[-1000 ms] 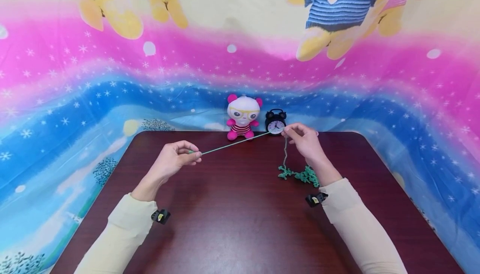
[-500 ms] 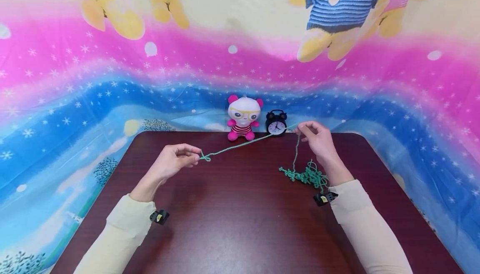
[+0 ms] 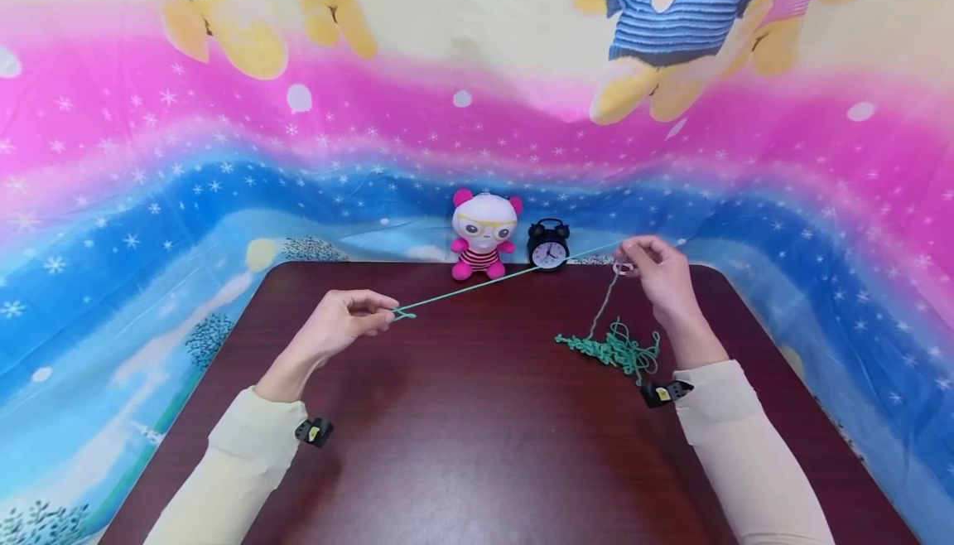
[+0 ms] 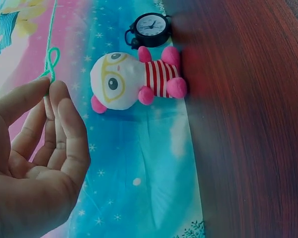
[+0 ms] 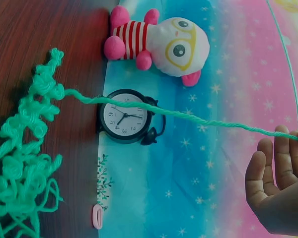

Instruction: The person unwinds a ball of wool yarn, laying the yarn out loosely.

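A green strand of yarn (image 3: 477, 286) stretches taut between my two hands. My left hand (image 3: 344, 321) pinches one end between thumb and fingertip. A small loop (image 4: 53, 58) sticks out just past that pinch. Higher and farther right, my right hand (image 3: 667, 280) pinches the strand between thumb and finger, its other fingers loosely bent in the right wrist view. From there the yarn slants down to a crinkled green heap of yarn (image 5: 27, 134), which lies on the table under my right forearm. Both hands are above the table.
A pink and white panda plush (image 3: 483, 234) sits at the table's back edge. Beside it stands a black twin-bell alarm clock (image 3: 548, 248). A small pale pink ring (image 5: 98, 216) lies farther right along that edge. Printed cloth hangs behind the dark wooden table (image 3: 477, 429).
My right hand has moved to the right, drawing out the strand between my hands. The loop by my left fingertips has come into view, then become smaller. My left hand has hardly moved.
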Tool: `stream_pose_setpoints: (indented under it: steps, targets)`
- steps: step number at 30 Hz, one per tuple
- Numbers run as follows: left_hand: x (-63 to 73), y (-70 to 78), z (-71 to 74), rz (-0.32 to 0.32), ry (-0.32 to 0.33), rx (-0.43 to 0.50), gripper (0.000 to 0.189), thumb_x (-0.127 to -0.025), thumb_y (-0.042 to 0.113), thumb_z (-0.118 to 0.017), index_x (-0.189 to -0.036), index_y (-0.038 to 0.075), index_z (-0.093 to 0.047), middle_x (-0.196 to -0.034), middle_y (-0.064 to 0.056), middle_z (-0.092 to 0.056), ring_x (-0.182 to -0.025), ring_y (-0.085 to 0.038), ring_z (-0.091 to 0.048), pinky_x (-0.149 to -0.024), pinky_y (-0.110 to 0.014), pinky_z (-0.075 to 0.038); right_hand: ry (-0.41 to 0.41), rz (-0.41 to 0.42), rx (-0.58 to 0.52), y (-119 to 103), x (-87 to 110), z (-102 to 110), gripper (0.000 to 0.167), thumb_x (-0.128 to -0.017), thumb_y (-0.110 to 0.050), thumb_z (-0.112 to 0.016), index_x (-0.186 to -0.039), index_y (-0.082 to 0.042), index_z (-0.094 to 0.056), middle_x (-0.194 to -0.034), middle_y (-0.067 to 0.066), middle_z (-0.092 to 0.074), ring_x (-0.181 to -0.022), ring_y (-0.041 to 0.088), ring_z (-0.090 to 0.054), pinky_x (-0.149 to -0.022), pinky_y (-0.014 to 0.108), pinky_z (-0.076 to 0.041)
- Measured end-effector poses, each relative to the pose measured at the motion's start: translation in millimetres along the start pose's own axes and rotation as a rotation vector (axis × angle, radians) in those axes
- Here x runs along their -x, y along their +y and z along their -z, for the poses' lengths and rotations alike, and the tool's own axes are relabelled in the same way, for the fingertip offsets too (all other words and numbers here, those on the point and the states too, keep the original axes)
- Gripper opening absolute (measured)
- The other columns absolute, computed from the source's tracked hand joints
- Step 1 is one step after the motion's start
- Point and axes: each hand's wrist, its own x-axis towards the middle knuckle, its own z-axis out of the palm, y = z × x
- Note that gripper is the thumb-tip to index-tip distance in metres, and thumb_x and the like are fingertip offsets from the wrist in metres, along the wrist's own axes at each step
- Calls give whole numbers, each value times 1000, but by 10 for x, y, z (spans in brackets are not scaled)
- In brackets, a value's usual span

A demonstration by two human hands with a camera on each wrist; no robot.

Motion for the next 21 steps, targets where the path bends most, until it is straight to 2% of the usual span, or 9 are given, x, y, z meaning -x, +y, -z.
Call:
stream_pose_setpoints:
  steps: [3,7,12,14,17,21]
  targets:
    - [1,4,1,11,0,-26,27,-94,18,-71,-117,5,-72,-97,-11,-74,-80,-14,-69,-79,-36,-60,8,-1,5,12,-3,46,29,-99,-33,-62,-115,-8,-65,-92,-16,-69,-93,7,-64,-74,16,-54]
    - [7,25,-1,25,-33,-64,28,-95,19,-69,-117,3,-72,-102,-13,-73,-78,-15,-65,-75,-32,-58,27,-1,30,33,-8,107,27,-100,-34,-60,-114,-11,-66,-91,-19,-69,-92,4,-63,-75,17,-53]
    - [12,49,-8,63,-80,-99,25,-96,22,-68,-107,1,-74,-83,-6,-66,-75,-19,-59,-70,-29,-55,46,-14,15,47,-25,158,29,-99,-35,-62,-112,-9,-66,-90,-17,-71,-94,9,-62,-74,18,-54]
    - [13,53,-13,65,-104,-110,24,-97,24,-67,-101,2,-73,-81,-5,-61,-78,-21,-58,-71,-30,-55,51,-22,-2,57,-26,177,31,-98,-35,-63,-112,-8,-66,-91,-15,-71,-95,10,-62,-74,18,-54]
    - [14,56,-21,54,-138,-124,24,-98,27,-64,-98,4,-72,-87,-10,-63,-83,-21,-59,-74,-33,-56,52,-27,3,69,-19,213,34,-98,-36,-63,-115,-6,-65,-92,-16,-71,-97,10,-62,-74,18,-54]
    - [18,54,-24,43,-158,-138,20,-98,23,-64,-101,5,-72,-96,-10,-69,-88,-18,-63,-77,-35,-57,47,-31,1,81,6,279,38,-98,-38,-62,-118,-5,-64,-93,-17,-70,-100,10,-60,-74,17,-53]
